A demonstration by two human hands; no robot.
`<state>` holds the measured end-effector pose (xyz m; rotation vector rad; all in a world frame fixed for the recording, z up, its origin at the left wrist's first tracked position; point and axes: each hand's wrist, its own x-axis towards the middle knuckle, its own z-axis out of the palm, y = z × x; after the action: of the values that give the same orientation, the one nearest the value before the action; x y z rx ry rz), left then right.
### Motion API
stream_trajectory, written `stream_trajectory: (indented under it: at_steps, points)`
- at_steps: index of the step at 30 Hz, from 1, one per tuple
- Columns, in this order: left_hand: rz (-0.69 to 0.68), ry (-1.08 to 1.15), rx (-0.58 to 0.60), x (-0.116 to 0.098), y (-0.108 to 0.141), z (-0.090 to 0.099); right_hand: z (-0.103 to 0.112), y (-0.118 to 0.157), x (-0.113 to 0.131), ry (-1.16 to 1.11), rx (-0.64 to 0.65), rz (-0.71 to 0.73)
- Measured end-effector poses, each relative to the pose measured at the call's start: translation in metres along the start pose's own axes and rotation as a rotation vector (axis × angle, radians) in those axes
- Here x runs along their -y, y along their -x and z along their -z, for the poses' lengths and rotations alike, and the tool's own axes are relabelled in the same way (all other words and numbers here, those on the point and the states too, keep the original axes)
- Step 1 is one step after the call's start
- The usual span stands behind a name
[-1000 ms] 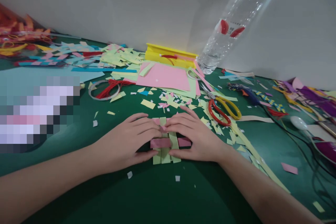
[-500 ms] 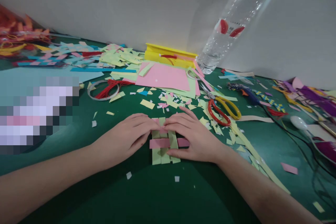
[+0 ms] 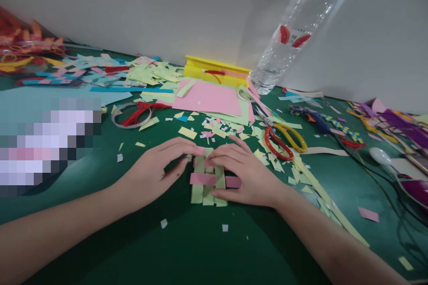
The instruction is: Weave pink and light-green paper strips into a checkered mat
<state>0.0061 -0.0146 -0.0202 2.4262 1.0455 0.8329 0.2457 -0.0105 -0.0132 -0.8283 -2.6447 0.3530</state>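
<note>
A small weave of pale green and pink paper strips [image 3: 198, 193] lies flat on the green table between my hands. My left hand [image 3: 155, 167] is at its upper left corner, the fingers bent over the top end of a green strip with the thumb below. A bit of green paper shows between that thumb and the fingers. From the right, my right hand [image 3: 245, 171] presses on the weave, its fingertips on the upper part and its thumb lower down. One pink strip [image 3: 203, 179] crosses the green ones. My right hand's fingers partly cover the weave's right side.
Behind the hands lie paper scraps [image 3: 214, 127], pink sheets [image 3: 210, 98] and a folded yellow paper [image 3: 194, 67]. Scissors [image 3: 279, 142] with red and yellow handles rest to the right. A clear bottle [image 3: 284, 44] leans by the wall. A tape roll [image 3: 115, 118] is at left.
My left hand has shifted slightly left and up, opening a gap between its thumb and fingers. The weave has tilted a little. My right hand stays nearly in place.
</note>
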Motion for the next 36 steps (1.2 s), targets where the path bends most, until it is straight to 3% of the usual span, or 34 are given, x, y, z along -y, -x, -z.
stream_trajectory:
  at_steps: [3, 8, 20, 29, 36]
  points:
    - [-0.005, -0.087, -0.038, 0.0023, 0.0004, -0.0001, 0.0003, -0.0005, -0.0002, 0.005, -0.019, -0.006]
    - [0.007, -0.22, 0.031, 0.0079, 0.0026, -0.0038, -0.0008, 0.0, -0.0011, 0.023, -0.051, -0.042]
    - [0.027, -0.302, 0.042, 0.0099, 0.0021, -0.0042, -0.0021, 0.0016, -0.0013, 0.069, -0.081, -0.061]
    - [0.059, -0.273, 0.062, 0.0081, 0.001, -0.0022, -0.0003, 0.0, 0.0029, 0.11, 0.018, 0.046]
    - [0.041, -0.262, 0.067, 0.0076, 0.0013, -0.0026, 0.0021, 0.0, 0.0067, 0.107, 0.127, -0.015]
